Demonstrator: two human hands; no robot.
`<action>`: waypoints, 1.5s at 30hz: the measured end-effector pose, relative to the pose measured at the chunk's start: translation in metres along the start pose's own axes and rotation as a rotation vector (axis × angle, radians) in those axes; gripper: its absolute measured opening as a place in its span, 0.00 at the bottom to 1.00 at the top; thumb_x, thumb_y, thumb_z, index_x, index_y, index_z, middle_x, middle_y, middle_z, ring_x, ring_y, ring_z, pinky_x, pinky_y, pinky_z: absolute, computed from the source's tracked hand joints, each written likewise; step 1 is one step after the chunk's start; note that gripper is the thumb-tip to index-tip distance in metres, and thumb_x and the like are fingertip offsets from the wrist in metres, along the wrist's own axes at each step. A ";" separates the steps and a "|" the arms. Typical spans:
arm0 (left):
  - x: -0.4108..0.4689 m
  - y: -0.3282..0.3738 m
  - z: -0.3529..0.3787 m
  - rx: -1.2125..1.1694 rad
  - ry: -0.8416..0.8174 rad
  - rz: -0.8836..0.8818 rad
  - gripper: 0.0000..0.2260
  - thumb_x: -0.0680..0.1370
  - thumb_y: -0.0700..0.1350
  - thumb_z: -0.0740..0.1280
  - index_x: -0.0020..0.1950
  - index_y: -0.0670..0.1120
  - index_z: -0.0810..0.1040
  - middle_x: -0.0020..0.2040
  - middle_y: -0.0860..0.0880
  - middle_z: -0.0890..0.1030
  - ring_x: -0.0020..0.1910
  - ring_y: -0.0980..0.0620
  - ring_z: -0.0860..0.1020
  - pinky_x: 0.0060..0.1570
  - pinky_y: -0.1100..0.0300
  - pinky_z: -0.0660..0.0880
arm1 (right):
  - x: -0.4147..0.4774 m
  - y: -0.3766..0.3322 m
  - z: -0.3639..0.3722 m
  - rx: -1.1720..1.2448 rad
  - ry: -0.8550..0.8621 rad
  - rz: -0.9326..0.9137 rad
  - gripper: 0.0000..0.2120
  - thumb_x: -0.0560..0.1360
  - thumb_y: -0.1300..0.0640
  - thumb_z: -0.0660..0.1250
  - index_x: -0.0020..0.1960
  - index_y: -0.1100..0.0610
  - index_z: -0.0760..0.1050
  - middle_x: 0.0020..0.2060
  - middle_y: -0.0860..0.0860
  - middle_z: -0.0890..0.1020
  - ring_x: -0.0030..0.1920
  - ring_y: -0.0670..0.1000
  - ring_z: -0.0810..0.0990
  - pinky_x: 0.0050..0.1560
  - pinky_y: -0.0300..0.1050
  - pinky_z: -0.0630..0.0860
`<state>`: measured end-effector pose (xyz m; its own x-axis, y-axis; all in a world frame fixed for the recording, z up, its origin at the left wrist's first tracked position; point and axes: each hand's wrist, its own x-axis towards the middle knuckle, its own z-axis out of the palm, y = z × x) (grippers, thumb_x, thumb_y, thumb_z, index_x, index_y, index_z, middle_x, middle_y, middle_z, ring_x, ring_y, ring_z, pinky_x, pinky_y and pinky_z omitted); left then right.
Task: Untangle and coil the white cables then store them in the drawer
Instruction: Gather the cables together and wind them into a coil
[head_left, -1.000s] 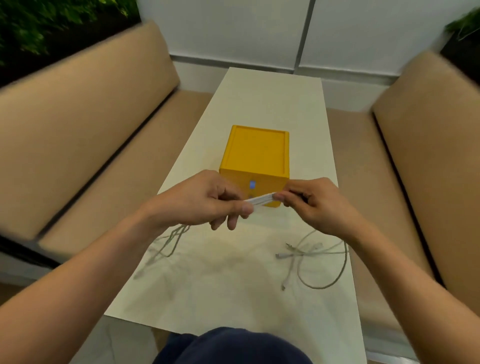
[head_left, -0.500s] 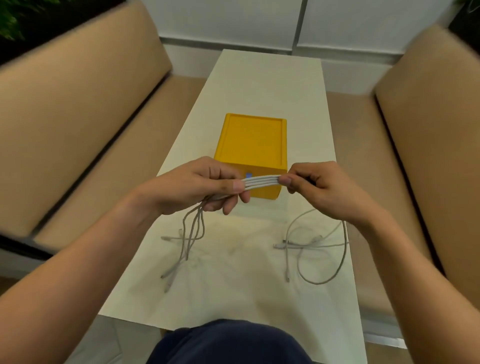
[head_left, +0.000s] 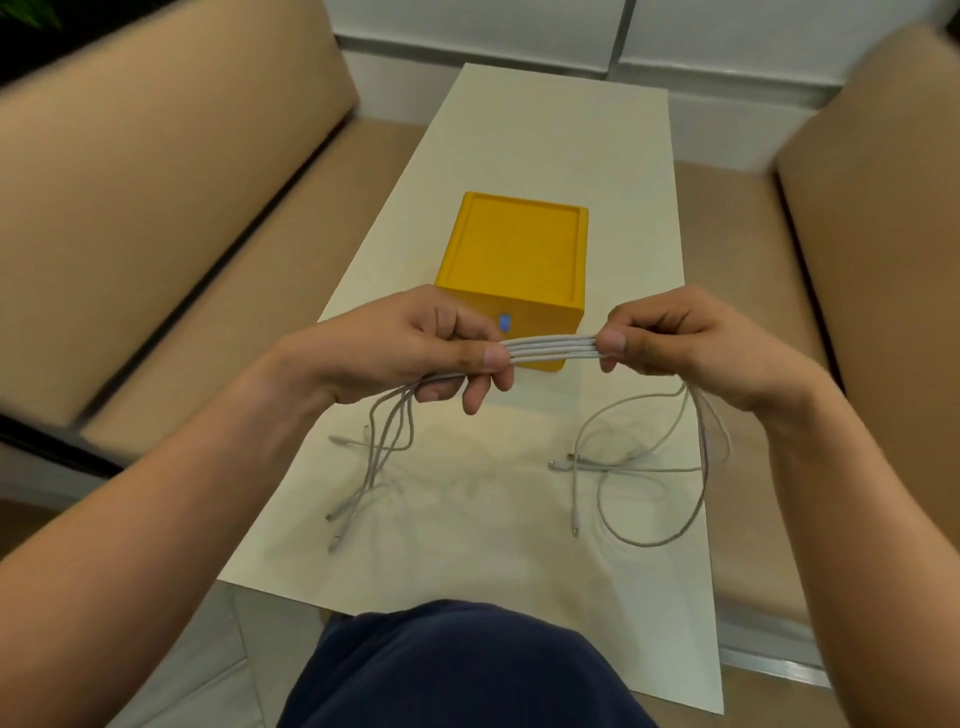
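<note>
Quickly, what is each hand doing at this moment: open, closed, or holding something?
Left hand: closed, pinching the white cables.
Right hand: closed, pinching the same cables.

No legible text or labels.

Lounge or waiting area: two tan sofas (head_left: 156, 218) flanking a low white table (head_left: 545, 135).

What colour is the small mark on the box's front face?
Blue, on the yellow plastic box; the small mark shows in the head view.
</note>
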<state>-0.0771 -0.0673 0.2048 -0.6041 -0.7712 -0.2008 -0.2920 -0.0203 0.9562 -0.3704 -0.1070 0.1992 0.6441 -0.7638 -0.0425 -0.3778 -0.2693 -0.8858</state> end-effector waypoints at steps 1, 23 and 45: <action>0.001 0.000 0.002 0.011 0.009 -0.003 0.10 0.80 0.45 0.66 0.48 0.40 0.83 0.35 0.45 0.82 0.24 0.54 0.68 0.28 0.63 0.67 | 0.003 0.003 0.002 -0.057 -0.010 0.038 0.14 0.80 0.42 0.67 0.44 0.50 0.84 0.29 0.52 0.72 0.31 0.53 0.66 0.33 0.45 0.65; 0.010 0.000 0.026 0.335 0.237 -0.066 0.12 0.80 0.50 0.72 0.43 0.42 0.83 0.33 0.47 0.85 0.31 0.50 0.85 0.32 0.59 0.80 | -0.003 -0.011 0.063 -0.576 0.151 0.066 0.17 0.83 0.40 0.55 0.51 0.49 0.77 0.31 0.44 0.75 0.34 0.46 0.74 0.35 0.54 0.72; 0.007 -0.007 0.015 0.267 0.180 0.096 0.07 0.82 0.41 0.69 0.45 0.41 0.83 0.36 0.46 0.85 0.30 0.52 0.81 0.34 0.60 0.77 | 0.007 -0.008 0.043 -0.381 0.283 -0.098 0.12 0.80 0.50 0.70 0.43 0.56 0.84 0.25 0.43 0.72 0.27 0.47 0.68 0.31 0.41 0.61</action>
<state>-0.0908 -0.0627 0.1934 -0.5047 -0.8619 -0.0494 -0.4389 0.2068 0.8744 -0.3346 -0.0848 0.1862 0.5027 -0.8394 0.2066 -0.5752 -0.5033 -0.6449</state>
